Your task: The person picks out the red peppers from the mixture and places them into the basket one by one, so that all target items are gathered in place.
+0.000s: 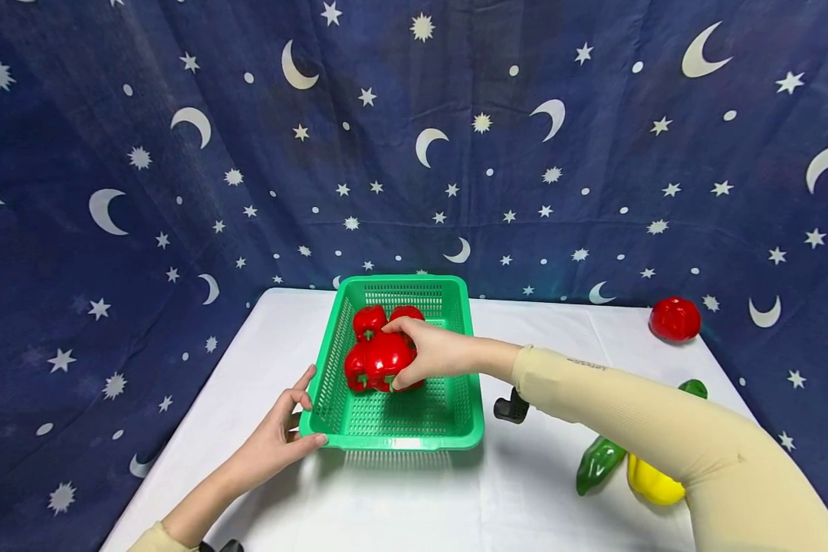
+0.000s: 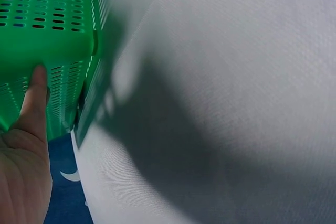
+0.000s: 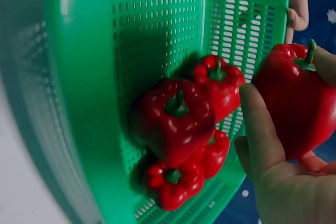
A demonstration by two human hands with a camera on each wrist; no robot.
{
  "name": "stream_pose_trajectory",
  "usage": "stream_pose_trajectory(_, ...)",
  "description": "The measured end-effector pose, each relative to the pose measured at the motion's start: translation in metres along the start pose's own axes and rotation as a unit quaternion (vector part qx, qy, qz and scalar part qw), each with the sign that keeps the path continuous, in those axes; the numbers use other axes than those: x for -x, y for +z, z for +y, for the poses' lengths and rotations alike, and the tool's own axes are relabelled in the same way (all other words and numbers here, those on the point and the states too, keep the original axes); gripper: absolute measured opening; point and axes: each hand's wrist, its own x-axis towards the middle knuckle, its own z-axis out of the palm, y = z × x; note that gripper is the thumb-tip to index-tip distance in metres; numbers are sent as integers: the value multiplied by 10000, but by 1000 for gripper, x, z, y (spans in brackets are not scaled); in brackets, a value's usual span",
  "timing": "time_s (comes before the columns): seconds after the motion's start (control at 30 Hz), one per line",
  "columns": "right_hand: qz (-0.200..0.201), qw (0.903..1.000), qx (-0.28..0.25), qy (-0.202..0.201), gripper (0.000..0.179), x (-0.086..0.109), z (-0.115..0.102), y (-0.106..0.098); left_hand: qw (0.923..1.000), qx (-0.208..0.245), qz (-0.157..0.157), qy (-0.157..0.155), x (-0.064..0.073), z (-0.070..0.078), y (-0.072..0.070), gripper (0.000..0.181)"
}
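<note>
My right hand (image 1: 441, 353) grips a glossy red bell pepper (image 3: 296, 98) with a green stem, thumb and fingers spread round its sides. It is over a green plastic basket (image 1: 393, 442) with slotted walls. Inside, several other red bell peppers (image 3: 176, 114) lie clustered, partly hidden by the held one in the head view. At the near left corner of the basket, my left hand (image 1: 276, 437) holds the rim, its thumb (image 2: 37, 85) along the near side and its fingers on the left side.
On the right of the white table (image 1: 524, 491), a green pepper (image 1: 600, 464) and a yellow bell pepper (image 1: 652, 479) lie partly under the right sleeve. Another red pepper (image 1: 675, 319) sits at the far right edge. A dark blue cloth (image 1: 386, 153) with moons and stars hangs behind.
</note>
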Motion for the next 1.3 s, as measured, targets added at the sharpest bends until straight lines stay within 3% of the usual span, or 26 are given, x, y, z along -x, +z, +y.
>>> stream_pose_trajectory(0.33, -560, 9946, 857, 196, 96, -14, -13, 18, 10000, 68, -38, -16, -3, 4, 1, 42)
stream_pose_trajectory(0.6, -876, 9873, 1284, 315, 91, -21, -11, 31, 9999, 125, -42, 3, -4, 3, 1, 43)
stream_pose_trajectory(0.9, -1211, 9814, 1411, 485, 89, -30, -8, 35, 9999, 152, -8, 0, -3, 2, 0, 43)
stream_pose_trajectory(1.13, -1623, 9789, 1068, 629, 75, -35, -9, 40, 9999, 148, -2, -13, -2, 2, 0, 43)
stream_pose_trajectory(1.3, -1600, 9727, 1599, 507, 74, -38, -9, 47, 9999, 164, -9, -19, -1, 1, 0, 42)
